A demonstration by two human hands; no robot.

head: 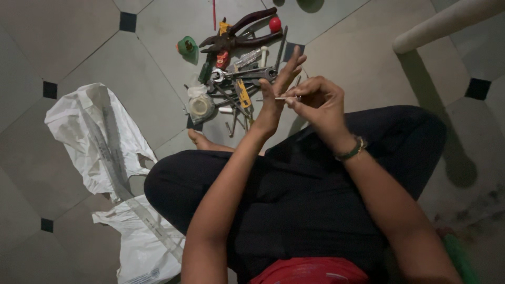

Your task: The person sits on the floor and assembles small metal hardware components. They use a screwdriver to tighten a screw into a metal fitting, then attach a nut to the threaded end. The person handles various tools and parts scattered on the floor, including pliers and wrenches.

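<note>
I sit cross-legged on a tiled floor. My right hand (315, 102) pinches a thin metal pin or nail (278, 98) by one end, holding it level. My left hand (278, 89) is raised with fingers spread, its palm edge touching the pin's other end. Just beyond both hands lies a heap of tools (239, 79) on the floor: dark-handled pliers (242, 32), a steel spanner (243, 74), a yellow-handled tool (243, 95), several nails and rods, and a roll of clear tape (200, 107).
A green cap-like piece (187, 47) and a red ball (275, 24) lie by the heap. Two crumpled white plastic bags (102, 139) lie at left. A pale pipe or furniture leg (447, 23) crosses the upper right. My bare foot (202, 141) shows beside my knee.
</note>
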